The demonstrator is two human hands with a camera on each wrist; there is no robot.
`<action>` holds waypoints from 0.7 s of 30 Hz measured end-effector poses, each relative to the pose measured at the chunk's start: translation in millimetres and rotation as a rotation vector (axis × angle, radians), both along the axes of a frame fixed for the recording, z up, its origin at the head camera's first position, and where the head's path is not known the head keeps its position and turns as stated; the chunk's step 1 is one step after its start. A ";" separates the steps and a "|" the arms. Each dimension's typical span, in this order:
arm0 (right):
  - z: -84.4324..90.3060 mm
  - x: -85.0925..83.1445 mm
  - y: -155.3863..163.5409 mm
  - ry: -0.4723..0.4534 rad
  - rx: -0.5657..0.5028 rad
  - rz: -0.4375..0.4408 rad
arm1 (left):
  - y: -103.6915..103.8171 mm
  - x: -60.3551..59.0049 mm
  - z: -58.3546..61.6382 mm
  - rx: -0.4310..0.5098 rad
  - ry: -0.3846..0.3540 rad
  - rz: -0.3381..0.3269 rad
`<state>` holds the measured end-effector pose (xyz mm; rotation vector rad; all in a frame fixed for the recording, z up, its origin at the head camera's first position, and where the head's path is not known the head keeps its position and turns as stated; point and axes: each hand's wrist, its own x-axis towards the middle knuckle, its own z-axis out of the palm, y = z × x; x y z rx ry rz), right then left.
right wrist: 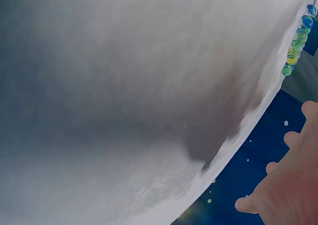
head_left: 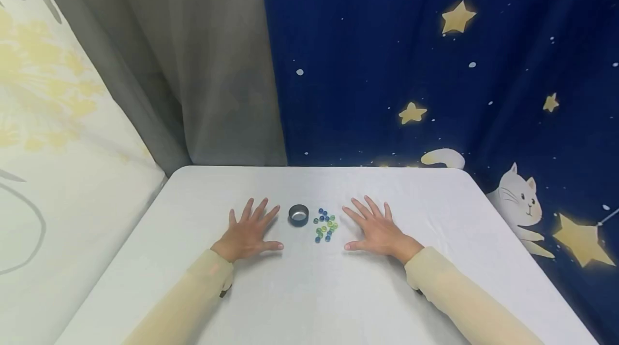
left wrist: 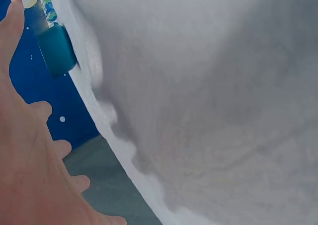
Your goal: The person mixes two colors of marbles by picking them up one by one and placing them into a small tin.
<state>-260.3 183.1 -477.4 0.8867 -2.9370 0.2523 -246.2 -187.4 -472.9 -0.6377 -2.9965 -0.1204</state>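
Between the two hands stands a small round dark blue-grey bowl (head_left: pixel 299 216), upright, its inside metallic. Just right of it lie several blue and green glass marbles (head_left: pixel 324 228) in a loose cluster. My left hand (head_left: pixel 249 236), fingers spread and palm down, is left of the bowl and holds nothing. To the right of the marbles, my right hand (head_left: pixel 379 232) is spread the same way and holds nothing. The left wrist view shows the bowl (left wrist: pixel 57 51) as teal, beyond the left hand (left wrist: pixel 35 155). In the right wrist view the marbles (right wrist: pixel 298 43) appear above the right hand (right wrist: pixel 288 180).
All of this is on a white table (head_left: pixel 309 291) with rounded far corners. Behind it hang a grey curtain (head_left: pixel 222 65) and a dark blue curtain (head_left: pixel 358 92) with stars and a cat. A pale patterned cloth (head_left: pixel 63 184) hangs along the left side.
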 end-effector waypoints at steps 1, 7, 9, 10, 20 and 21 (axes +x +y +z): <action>-0.1 0.0 0.1 -0.001 -0.002 0.001 | 0.3 -0.2 0.0 -0.003 -0.001 0.003; -1.7 -0.4 0.2 -0.004 -0.008 -0.004 | 1.9 0.6 2.5 0.024 0.031 -0.017; -2.0 -0.9 -0.8 -0.006 -0.009 -0.007 | 2.4 0.9 3.5 0.026 0.062 -0.036; -1.9 -0.9 -1.3 -0.007 -0.014 -0.006 | 2.8 0.9 3.8 0.028 0.076 -0.046; 6.4 3.3 -9.7 -0.051 -0.124 -0.002 | 6.6 0.6 3.8 0.052 0.089 -0.075; 7.4 3.7 -10.7 -0.057 -0.128 -0.008 | 6.7 0.6 3.8 0.058 0.078 -0.071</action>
